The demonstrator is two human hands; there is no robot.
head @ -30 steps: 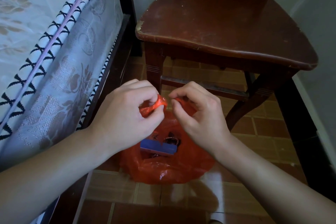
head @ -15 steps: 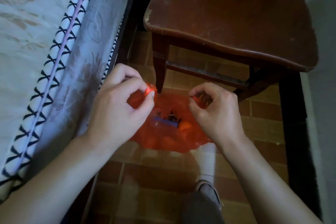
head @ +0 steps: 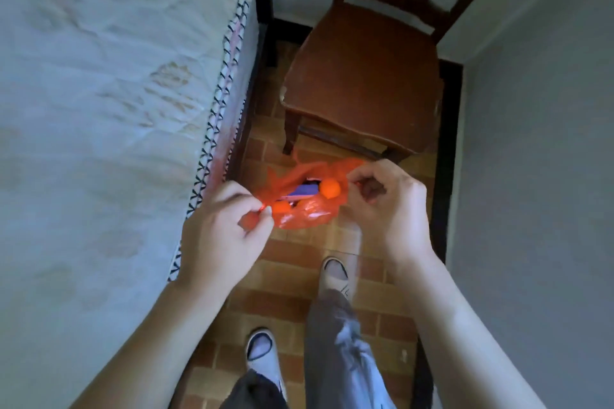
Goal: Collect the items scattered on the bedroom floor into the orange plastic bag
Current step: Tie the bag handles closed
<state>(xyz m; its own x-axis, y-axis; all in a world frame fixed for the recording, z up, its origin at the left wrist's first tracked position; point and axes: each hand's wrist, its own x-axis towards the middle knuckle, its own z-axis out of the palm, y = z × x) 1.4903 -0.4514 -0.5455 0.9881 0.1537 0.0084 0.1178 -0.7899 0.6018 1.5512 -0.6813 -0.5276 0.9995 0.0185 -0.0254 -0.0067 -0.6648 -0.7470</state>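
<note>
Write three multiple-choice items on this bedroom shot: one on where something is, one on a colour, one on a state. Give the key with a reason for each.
1. Where is the wooden chair?
A. beyond the orange plastic bag, by the wall
B. on the bed
C. behind the person's feet

2. What colour is the flat item showing in the bag's mouth?
A. green
B. blue-purple
C. yellow

3. How is the bag held?
A. left hand alone
B. lying on the floor, untouched
C. both hands pinch its top, the right hand on the other side

Key: 1 A, the chair stands past the bag. 2 B, it shows beside an orange ball. 3 C, each hand pinches plastic.
</note>
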